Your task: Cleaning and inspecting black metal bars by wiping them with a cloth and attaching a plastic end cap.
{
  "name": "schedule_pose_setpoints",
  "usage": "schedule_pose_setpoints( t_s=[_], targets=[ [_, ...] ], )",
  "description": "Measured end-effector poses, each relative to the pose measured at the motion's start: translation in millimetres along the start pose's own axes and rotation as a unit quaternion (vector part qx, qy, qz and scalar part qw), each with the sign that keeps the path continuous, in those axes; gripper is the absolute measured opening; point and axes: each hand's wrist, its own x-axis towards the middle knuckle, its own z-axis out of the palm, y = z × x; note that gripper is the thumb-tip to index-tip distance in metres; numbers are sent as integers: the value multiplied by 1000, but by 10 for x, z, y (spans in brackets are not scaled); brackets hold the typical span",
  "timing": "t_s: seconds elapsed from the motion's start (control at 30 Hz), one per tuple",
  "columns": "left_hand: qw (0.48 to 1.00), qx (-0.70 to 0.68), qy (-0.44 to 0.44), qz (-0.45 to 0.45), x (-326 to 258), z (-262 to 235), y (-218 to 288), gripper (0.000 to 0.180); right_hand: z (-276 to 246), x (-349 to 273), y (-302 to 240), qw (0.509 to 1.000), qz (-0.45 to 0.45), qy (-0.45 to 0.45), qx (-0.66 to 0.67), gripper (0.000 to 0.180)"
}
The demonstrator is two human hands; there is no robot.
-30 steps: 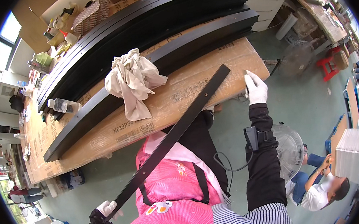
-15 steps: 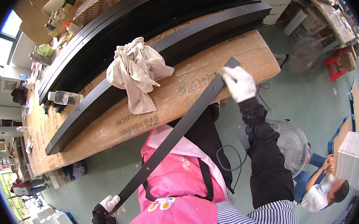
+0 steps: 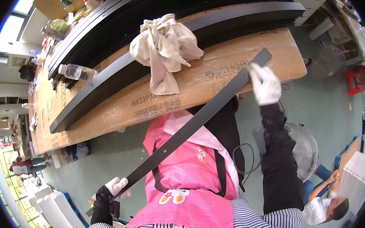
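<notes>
Holding a long black strip (image 3: 194, 123) slantwise across the pink apron (image 3: 194, 179): left hand (image 3: 116, 186) clenched round its near end, right hand (image 3: 265, 84) gripping near its far end, over the cardboard-covered bench (image 3: 238, 62). Crumpled cloth (image 3: 164, 48) lying further left, plastic bottle (image 3: 76, 71) beyond.

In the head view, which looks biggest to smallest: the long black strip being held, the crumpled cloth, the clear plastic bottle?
1. Long black strip, spanning from the left hand to the right hand.
2. Crumpled cloth on the cardboard-covered bench.
3. Clear plastic bottle.
The strip is nearer the camera, which enlarges it.
</notes>
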Motion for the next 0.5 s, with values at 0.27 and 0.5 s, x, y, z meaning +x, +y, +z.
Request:
schedule_pose_setpoints(
  t_s=[0.27,0.5],
  targets=[
    [994,102,-8,33,251,91,420,88,56,-998,-1192,977,-176,-119,-5,16],
    [995,98,-4,31,250,299,767,83,7,-826,-941,995,-39,-63,65,20]
  ],
)
